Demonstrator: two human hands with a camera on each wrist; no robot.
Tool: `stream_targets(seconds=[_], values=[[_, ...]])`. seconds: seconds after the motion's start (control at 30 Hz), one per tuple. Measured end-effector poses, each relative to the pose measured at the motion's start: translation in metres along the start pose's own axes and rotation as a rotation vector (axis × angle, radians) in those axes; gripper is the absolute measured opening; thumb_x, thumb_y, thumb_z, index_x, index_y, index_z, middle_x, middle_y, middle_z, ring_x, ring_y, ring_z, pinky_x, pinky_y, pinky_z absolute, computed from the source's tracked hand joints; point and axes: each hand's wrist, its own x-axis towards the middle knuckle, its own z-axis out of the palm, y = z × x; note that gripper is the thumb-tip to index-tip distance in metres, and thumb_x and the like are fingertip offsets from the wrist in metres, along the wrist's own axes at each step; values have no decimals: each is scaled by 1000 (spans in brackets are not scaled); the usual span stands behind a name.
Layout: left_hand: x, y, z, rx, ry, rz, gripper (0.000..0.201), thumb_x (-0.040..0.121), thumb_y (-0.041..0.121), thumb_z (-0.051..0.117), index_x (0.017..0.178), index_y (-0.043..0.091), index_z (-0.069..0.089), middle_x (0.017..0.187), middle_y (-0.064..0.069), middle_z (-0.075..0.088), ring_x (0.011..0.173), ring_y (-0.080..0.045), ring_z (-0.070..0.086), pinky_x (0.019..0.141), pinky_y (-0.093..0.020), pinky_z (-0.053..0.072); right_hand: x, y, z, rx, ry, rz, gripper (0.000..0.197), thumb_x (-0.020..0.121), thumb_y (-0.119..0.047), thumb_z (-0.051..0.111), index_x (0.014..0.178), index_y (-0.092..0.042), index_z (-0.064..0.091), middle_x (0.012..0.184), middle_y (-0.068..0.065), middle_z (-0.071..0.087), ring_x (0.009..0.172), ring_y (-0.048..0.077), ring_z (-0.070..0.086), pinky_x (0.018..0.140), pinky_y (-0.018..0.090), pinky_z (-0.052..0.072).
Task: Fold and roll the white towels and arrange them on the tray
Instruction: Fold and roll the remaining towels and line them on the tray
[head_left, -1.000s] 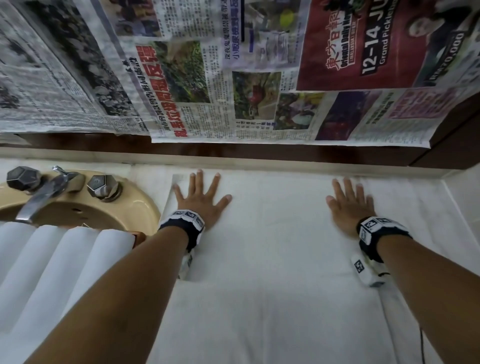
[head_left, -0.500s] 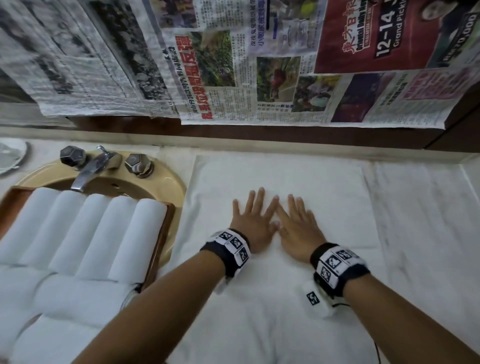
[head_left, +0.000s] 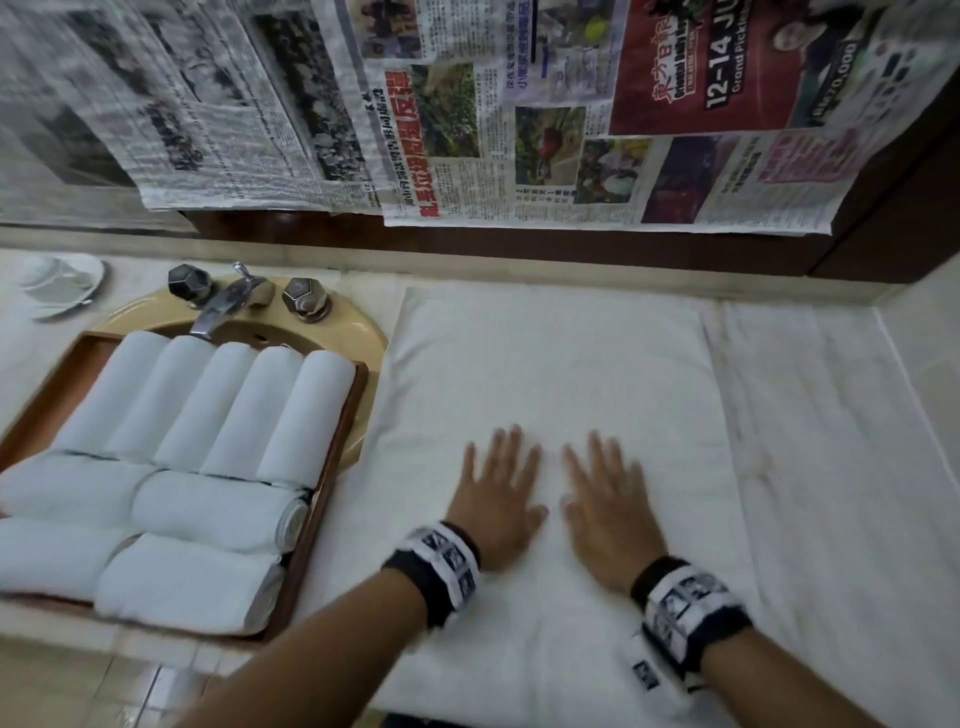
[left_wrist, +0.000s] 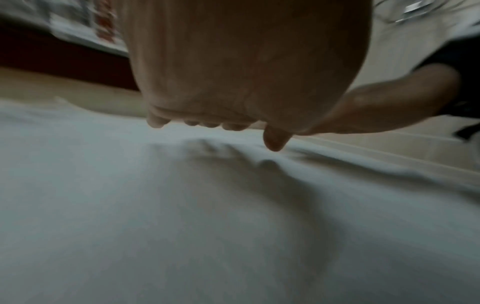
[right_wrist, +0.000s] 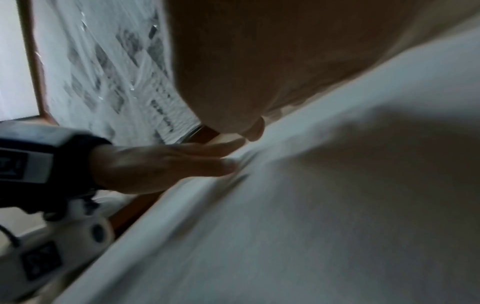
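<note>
1. Head view, far left of the frame: I see a cup and saucer (head_left: 57, 286) on the worktop (head_left: 810, 415), then a tan sink (head_left: 358, 332) with a metal tap (head_left: 223, 304).
2. Lower left: a wooden tray (head_left: 332, 483) sits over the sink and carries rolled white towels (head_left: 208, 415), five side by side in the far row and more lying crosswise nearer me.
3. Centre: a flat white towel (head_left: 545, 364) is spread on the worktop just beside the tray.
4. My left hand (head_left: 496, 499) lies palm down on that towel, fingers (head_left: 511, 452) straight and spread, gripping nothing.
5. Just right of it, my right hand (head_left: 605, 512) rests flat on the same towel, fingers straight, holding nothing; the two hands are close but apart.
6. Across the top of the frame, newspaper sheets (head_left: 519, 130) hang above the worktop.
</note>
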Motion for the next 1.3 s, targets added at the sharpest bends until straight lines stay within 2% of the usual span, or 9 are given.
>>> stream_targets(seconds=[0.07,0.23,0.43,0.6,0.83,0.93,1.07,1.2,1.3], values=[[-24,19,23,-2,-79,51,73,102,61,16,162,22,-2,164,-7,-22,154,-30,-15,121,-60,-2,-25,-13,23,-8,-102,-57,67,97,-49,12,160,-29,4,165,5,-14,154,30,-6,119,50,-5],[-54,-34,28,-8,11,-166,72,97,73,8,155,41,-20,163,2,-31,150,-23,-28,121,-56,-11,-45,47,27,-21,-47,200,67,96,-63,4,157,-39,-11,165,-1,-22,153,26,-16,121,49,-10],[-71,-67,20,-40,50,-554,78,99,63,8,159,20,-14,164,-21,-20,152,-37,-17,121,-60,-2,-51,49,8,11,-156,465,69,102,-54,9,156,-23,-21,158,13,-34,149,33,-25,121,55,-9],[-79,2,34,2,-16,77,72,99,69,14,158,37,-14,164,-8,-27,152,-31,-21,119,-63,-5,-58,-9,25,7,-161,-50,71,95,-63,7,157,-34,-14,161,4,-30,149,26,-27,120,49,-15],[-66,-24,30,-35,-63,-432,81,95,71,2,155,25,-26,161,-10,-34,150,-32,-27,119,-63,-9,-58,72,11,47,-211,377,74,97,-68,10,152,-34,-27,157,5,-39,147,27,-32,120,49,-16],[-48,8,19,-48,-29,-280,79,99,66,10,156,21,-22,160,-16,-32,150,-34,-27,119,-63,-7,-40,88,-6,36,-165,479,73,102,-58,12,155,-24,-24,159,14,-34,148,32,-30,121,53,-11],[-22,75,25,-68,-21,123,77,100,64,17,158,26,-16,162,-6,-29,152,-27,-24,119,-62,-7,-13,83,-12,32,-123,137,67,104,-51,19,155,-32,-21,159,4,-35,149,27,-28,122,48,-12],[1,97,33,-31,-20,-11,78,101,60,13,159,14,-9,163,-7,-25,152,-30,-21,119,-64,-10,11,121,-18,89,-128,242,69,104,-53,19,157,-27,-16,162,1,-29,151,23,-23,122,44,-11],[19,109,25,-88,10,-61,79,95,53,11,160,6,13,166,-19,-5,153,-41,-5,119,-65,-2,39,163,-45,207,-33,382,71,104,-43,36,159,-9,6,167,11,-2,154,28,2,124,42,9]])
